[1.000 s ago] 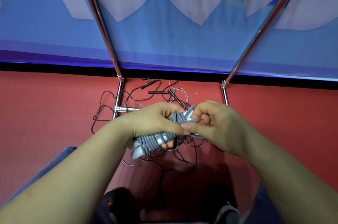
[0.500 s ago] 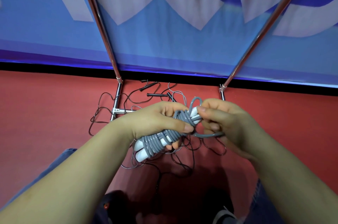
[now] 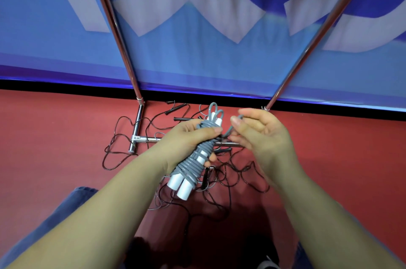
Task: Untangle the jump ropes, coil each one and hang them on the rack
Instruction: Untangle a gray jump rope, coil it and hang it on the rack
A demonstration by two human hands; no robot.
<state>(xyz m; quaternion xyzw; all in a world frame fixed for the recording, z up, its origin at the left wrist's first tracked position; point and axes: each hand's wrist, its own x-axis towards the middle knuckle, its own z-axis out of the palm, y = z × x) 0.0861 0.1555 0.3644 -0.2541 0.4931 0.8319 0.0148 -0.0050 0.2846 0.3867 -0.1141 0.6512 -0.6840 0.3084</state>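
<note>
The left hand [image 3: 189, 137] grips a grey jump rope [image 3: 197, 154] that is wound tightly round its two white handles [image 3: 182, 185]. The fingers curl round the upper part of the bundle and the thumb lies across the wraps. The bundle tilts, its bare white handle ends pointing down toward 7 o'clock and two small grey loops [image 3: 216, 112] sticking up at the 1 o'clock end. It is held in the air above the floor, near the middle of the view.

The right hand [image 3: 259, 134] sits just beside the bundle at its 3 o'clock side, palm turned inward and fingers loosely bent. Its thumb and forefinger pinch the free end of the grey cord [image 3: 229, 129], which runs up out of the wraps.

On the red floor [image 3: 55, 148] beneath the hands lies a tangle of thin dark ropes [image 3: 230, 172] with slim black handles [image 3: 175, 109], spreading from 9 o'clock to 4 o'clock of the bundle. The rack [image 3: 137, 134] stands among them: a chrome foot and crossbar on the floor, with two chrome poles rising toward 11 o'clock and 1 o'clock. Behind it hangs a blue banner [image 3: 197, 60] with white shapes. Blue denim [image 3: 72, 205] shows at 8 o'clock, and dark shoes [image 3: 268, 255] at 6 o'clock.
</note>
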